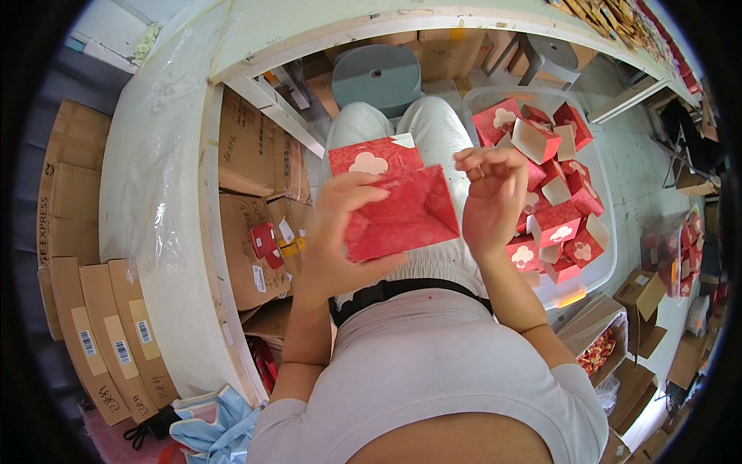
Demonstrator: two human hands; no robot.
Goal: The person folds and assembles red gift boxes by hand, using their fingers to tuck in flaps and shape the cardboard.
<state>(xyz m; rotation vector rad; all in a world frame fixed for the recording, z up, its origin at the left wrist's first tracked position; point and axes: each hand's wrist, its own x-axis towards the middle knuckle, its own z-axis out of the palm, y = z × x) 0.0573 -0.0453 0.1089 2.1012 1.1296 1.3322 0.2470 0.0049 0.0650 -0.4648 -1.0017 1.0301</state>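
My left hand (344, 224) grips a red patterned paper box (413, 209) over my lap, with the thumb along its near edge and the fingers over its side. The box's panels look creased inward and slightly blurred. Behind it, on my thighs, lies another red paper piece (348, 157) with a pale flower-shaped mark and a white corner; the box covers part of it. To the right of the box, my right hand (498, 205) is raised with loosely bent fingers, a ring on one of them. It appears to hold nothing and does not touch the box.
A clear plastic tub (607, 232) holding several red boxes stands at my right. A grey-green stool (376, 77) is beyond my knees, under a pale table (166, 193) that curves round my left. Cardboard cartons (247, 143) sit beneath it; more boxes (641, 294) stand at far right.
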